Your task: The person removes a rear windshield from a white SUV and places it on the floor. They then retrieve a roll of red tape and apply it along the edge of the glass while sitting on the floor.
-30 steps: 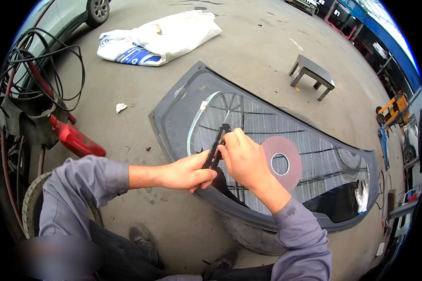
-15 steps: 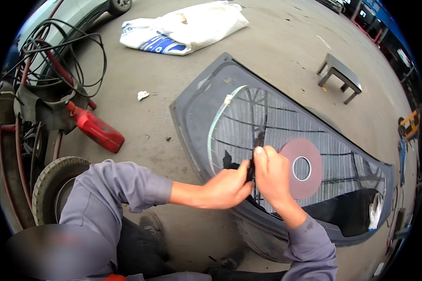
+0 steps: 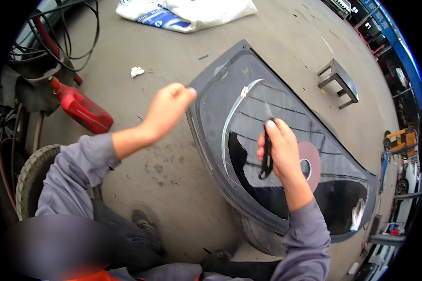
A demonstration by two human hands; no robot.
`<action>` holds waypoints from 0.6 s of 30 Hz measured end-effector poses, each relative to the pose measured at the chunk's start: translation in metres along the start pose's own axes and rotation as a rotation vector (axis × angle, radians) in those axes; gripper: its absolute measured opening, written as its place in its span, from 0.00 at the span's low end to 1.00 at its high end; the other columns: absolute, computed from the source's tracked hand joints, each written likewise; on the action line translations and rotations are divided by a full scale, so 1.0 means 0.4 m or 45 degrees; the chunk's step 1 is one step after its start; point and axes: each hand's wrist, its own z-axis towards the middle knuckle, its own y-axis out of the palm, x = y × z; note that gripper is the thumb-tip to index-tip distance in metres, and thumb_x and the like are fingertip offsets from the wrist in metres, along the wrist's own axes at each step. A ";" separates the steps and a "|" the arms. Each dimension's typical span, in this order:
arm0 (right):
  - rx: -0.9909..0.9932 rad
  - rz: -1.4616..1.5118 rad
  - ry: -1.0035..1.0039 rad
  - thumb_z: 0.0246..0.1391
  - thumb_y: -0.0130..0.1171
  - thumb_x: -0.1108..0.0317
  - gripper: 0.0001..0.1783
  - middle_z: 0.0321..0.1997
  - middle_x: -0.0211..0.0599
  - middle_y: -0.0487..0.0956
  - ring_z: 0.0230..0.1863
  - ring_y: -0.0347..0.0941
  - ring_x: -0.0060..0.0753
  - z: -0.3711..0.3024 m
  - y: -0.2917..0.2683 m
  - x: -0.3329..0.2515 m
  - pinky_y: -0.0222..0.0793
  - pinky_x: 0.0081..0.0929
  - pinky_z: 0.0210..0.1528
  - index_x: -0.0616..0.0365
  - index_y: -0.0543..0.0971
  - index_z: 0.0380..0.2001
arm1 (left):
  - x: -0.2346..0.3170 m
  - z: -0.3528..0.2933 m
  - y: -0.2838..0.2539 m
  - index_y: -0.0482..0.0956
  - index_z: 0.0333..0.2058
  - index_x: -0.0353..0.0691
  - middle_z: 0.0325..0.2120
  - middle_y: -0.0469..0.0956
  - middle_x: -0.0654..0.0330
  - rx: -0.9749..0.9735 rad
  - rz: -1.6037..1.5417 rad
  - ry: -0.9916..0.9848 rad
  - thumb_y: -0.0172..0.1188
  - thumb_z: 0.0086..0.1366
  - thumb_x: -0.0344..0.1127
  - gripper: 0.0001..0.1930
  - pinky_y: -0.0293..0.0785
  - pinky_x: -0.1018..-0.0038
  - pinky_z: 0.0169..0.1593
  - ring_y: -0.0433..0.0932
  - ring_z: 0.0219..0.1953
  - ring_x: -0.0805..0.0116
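My right hand [image 3: 282, 149] is closed round a black utility knife [image 3: 267, 157] with a blurred thin blade pointing away from me. It hovers above the dark glass [image 3: 309, 119] of a grey car panel [image 3: 215, 77] that lies tilted in front of me. Out to the left, near the panel's edge, my left hand [image 3: 166, 110] is raised in a pinch; a small dark bit shows at its fingertips, too small to name. A large reddish-brown roll of tape [image 3: 314, 159] with a white core rests on the glass, partly covered by my right hand and wrist.
A tyre [image 3: 262, 236] shows beneath the panel's near side. A white glove [image 3: 357, 215] lies on its right end. To my left are a red plastic bottle [image 3: 86, 112], another tyre [image 3: 30, 180] and black cables [image 3: 91, 37]. Farther off are a small stool [image 3: 340, 82] and a white sack [image 3: 206, 14].
My hands, together over the glass before, are now apart. The left has swung up and left; the right keeps the knife, now in plain sight. The whole view has shifted somewhat.
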 end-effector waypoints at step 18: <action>-0.217 -0.569 0.078 0.65 0.51 0.59 0.14 0.20 0.28 0.74 0.17 0.70 0.19 0.234 0.216 -0.108 0.66 0.21 0.21 0.60 0.72 0.34 | -0.099 -0.033 -0.002 0.72 0.31 0.38 0.26 0.75 0.64 -0.556 -0.329 -0.452 0.56 0.69 0.44 0.15 0.72 0.78 0.27 0.72 0.24 0.79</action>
